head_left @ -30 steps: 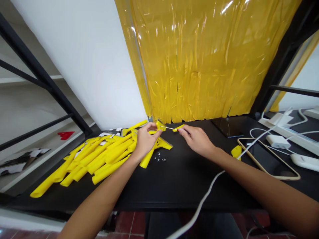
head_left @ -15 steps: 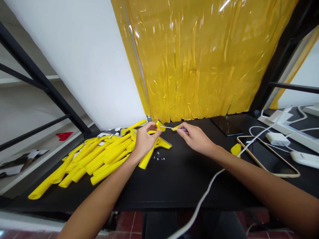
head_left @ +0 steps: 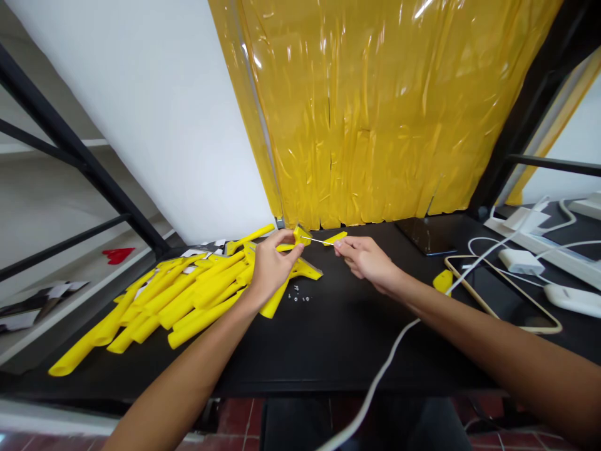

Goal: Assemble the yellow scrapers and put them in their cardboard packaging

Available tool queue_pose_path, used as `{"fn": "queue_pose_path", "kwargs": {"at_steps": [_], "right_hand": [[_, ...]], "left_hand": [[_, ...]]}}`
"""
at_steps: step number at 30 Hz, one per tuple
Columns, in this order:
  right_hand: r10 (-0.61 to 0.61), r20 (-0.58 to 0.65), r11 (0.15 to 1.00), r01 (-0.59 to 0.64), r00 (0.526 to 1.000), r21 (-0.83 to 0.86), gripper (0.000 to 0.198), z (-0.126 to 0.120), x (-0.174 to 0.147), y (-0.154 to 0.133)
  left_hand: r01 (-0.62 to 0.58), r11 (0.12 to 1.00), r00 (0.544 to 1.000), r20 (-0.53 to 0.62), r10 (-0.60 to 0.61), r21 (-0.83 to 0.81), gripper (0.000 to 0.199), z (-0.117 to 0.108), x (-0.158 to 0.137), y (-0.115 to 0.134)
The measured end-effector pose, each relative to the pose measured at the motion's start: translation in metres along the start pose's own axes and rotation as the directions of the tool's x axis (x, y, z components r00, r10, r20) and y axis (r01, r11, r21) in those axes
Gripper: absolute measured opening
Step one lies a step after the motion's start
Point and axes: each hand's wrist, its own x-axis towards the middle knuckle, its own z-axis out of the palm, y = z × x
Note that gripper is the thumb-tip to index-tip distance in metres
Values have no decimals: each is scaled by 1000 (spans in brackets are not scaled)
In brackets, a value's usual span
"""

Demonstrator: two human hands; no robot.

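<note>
While the left hand (head_left: 273, 268) pinched a small yellow head (head_left: 300, 235) between thumb and fingers, the right hand (head_left: 369, 260) gripped a screwdriver (head_left: 319, 241), its handle mostly hidden in the curled fingers. Its thin metal shaft pointed left, and its tip met the face of the head in view; whether it sat in a screw was too small to tell. Both hands were closed narrowly on what they held, above the back part of a black table (head_left: 352, 351).

Just below the left hand lay a yellow scraper (head_left: 305, 270) with a forked head, its tube-like handle slanting toward the front edge. Near it, a few small screws (head_left: 307, 299) were scattered on the table. To the left spread a pile of yellow handles (head_left: 201, 291), stacked over one another with their open ends toward the front left. Behind the shaft, close to the right hand, was a slim yellow piece (head_left: 337, 238).

Beyond the right forearm lay a phone (head_left: 511, 300) in a pale case, with a small yellow object (head_left: 442, 281) just beside it and a white charger (head_left: 522, 261) near its upper edge. A white cable (head_left: 375, 388) ran down past the front of the table. Farther back, a dark flat tablet (head_left: 425, 237) lay near a yellow plastic curtain (head_left: 375, 125), which hung beside a white wall (head_left: 178, 125).
</note>
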Motion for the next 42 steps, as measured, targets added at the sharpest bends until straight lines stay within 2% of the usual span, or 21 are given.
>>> {"fn": "queue_pose_path", "kwargs": {"at_steps": [2,4,6,8,9,11,13,15,18,20,21,23,24,26,28,30,32,35,38,40,42], "right_hand": [[108,80,977,-121,991,177,31,1,-1,-2],[126,143,965,-155,982,211,30,-1,0,-2],[93,167,977,-122,982,175,30,-8,5,-1],[10,133,990,-28,991,137,28,-18,14,4],[-48,90,993,37,995,111,26,-23,19,7],[-139,-22,990,139,990,-10,22,-35,28,15],[-155,-120,967,125,981,-223,21,-45,35,23],[-113,-174,876,15,978,-482,21,-51,36,29],[-36,-158,594,-106,987,-797,35,-53,31,32],[25,-125,429,-123,992,-895,44,-52,28,32],[48,-118,375,-127,992,-918,43,-51,27,32],[62,-125,325,-139,990,-936,35,-49,28,31],[53,-135,333,-145,989,-932,31,-50,28,30],[36,-131,438,-134,991,-889,26,-51,30,28],[39,-94,630,-97,995,-771,26,-53,31,24],[53,-49,816,-71,997,-574,26,-53,30,20],[82,-11,928,-80,997,-363,26,-50,28,17],[161,64,983,-154,985,-95,26,-42,25,16],[234,133,965,-247,963,92,29,-31,24,20],[232,160,953,-258,959,161,32,-23,21,20],[192,181,952,-228,965,203,34,-13,17,18]], "left_hand": [[-36,998,999,-8,36,52,16,-2,1,1],[-97,987,995,6,97,129,15,-7,4,3],[-176,953,984,38,172,247,15,-15,7,7],[-224,879,974,86,207,420,18,-26,11,8],[-223,824,975,116,190,521,20,-32,13,7],[-181,717,978,198,61,674,23,-44,17,0],[-145,671,952,287,-104,727,26,-52,20,-10],[-126,654,923,331,-199,746,29,-57,23,-20],[-129,613,904,347,-250,779,32,-61,24,-25],[-152,584,890,367,-270,798,32,-62,23,-24],[-169,575,881,384,-276,801,32,-62,23,-22],[-202,568,867,416,-275,798,33,-64,22,-19],[-218,570,861,432,-270,792,35,-65,21,-19],[-252,589,846,471,-251,768,40,-66,21,-19],[-289,629,820,526,-226,722,45,-67,20,-20],[-322,682,787,587,-193,656,45,-66,18,-22],[-335,726,764,624,-165,601,42,-64,17,-24],[-335,748,765,629,-138,573,32,-61,17,-22],[-292,781,841,538,-65,552,22,-53,17,-11],[-208,859,902,431,-17,469,30,-44,16,1],[-92,947,923,383,-34,307,38,-32,13,12]]}}
